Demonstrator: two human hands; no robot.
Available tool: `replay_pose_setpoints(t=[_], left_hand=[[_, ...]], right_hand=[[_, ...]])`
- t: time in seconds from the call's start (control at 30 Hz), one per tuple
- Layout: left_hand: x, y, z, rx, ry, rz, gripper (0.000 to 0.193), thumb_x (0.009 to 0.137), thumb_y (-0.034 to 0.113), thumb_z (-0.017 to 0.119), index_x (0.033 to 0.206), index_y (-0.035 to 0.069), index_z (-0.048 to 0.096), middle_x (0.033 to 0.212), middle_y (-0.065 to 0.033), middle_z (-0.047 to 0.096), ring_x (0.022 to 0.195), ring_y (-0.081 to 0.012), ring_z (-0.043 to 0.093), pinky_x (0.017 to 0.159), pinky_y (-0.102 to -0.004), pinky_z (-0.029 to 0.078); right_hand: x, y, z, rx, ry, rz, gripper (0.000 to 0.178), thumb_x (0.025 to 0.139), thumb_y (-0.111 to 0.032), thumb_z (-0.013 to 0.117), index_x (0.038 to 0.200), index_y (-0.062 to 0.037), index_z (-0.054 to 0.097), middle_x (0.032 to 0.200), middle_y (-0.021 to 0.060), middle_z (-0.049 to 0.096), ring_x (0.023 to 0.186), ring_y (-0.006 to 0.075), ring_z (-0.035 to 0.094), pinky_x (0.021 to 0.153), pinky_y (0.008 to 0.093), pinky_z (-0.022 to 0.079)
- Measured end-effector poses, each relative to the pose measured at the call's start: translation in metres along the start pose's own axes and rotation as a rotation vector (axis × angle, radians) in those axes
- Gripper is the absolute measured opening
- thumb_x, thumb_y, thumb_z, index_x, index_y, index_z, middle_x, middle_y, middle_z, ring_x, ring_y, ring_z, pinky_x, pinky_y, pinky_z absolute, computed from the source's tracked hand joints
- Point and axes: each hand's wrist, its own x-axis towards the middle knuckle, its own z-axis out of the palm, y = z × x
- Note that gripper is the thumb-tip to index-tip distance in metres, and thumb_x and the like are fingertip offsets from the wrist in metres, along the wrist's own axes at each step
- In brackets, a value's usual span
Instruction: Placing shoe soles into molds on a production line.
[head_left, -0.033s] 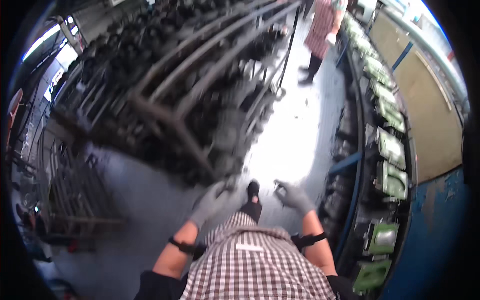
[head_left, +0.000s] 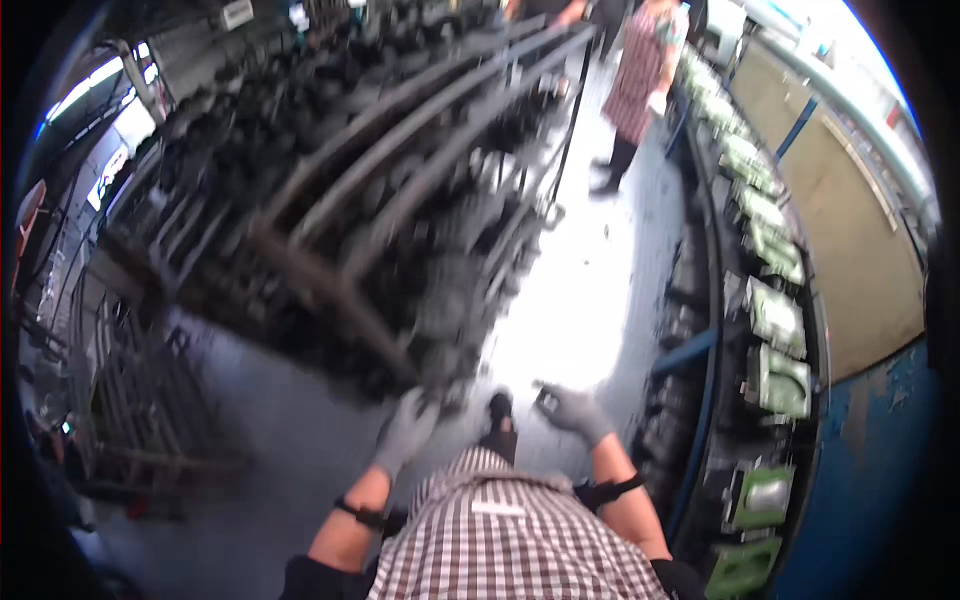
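Observation:
My left hand (head_left: pixel 408 432), in a grey glove, hangs in front of me near the end of a dark metal rack (head_left: pixel 300 265). Its fingers look loosely apart, though the tips blur into the dark parts behind. On the other side, my right hand (head_left: pixel 575 412) wears a grey glove with dark fingertips. The fingers are bent and spaced from the thumb, with nothing seen in them. Between the two hands a dark shoe (head_left: pixel 501 405) shows on the floor. My checked apron (head_left: pixel 500 550) fills the lower middle.
Along the right runs a line (head_left: pixel 715 370) bearing several green moulds (head_left: pixel 778 382), with blue supports. Farther up the aisle stands a person in a checked apron (head_left: pixel 637 85). Rack frames (head_left: pixel 120 400) stand at the left. The bright floor (head_left: pixel 560 300) lies between rack and line.
Both hands sit slightly lower and farther left in view. The rack and the moulds have also shifted a little down and left.

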Motion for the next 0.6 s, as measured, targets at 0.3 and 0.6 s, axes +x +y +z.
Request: replay_pose_setpoints(t=[0.3,0.6], left_hand=[[0.065,-0.082,0.006,-0.040,0.600,-0.139,0.025,0.092,0.026,0.066,0.102,0.005,0.074,0.101,-0.0033,0.075,0.081,-0.0181,0.069,0.077,-0.0380,0.055],[0.179,0.000,0.094,-0.082,0.759,-0.467,0.028,0.094,0.023,0.063,0.111,0.002,0.067,0.103,-0.0067,0.073,0.082,-0.0190,0.067,0.078,-0.0380,0.055]], right_hand=[[0.190,0.056,-0.060,-0.007,-0.261,-0.033,0.056,0.098,-0.042,0.053,0.146,-0.0141,0.052,0.128,0.0172,0.068,0.121,0.0337,0.063,0.105,0.0420,0.048],[0.363,0.177,-0.105,0.148,-0.366,0.136,0.057,0.095,-0.039,0.059,0.144,-0.0112,0.055,0.132,0.0200,0.066,0.124,0.0332,0.062,0.107,0.0411,0.046]])
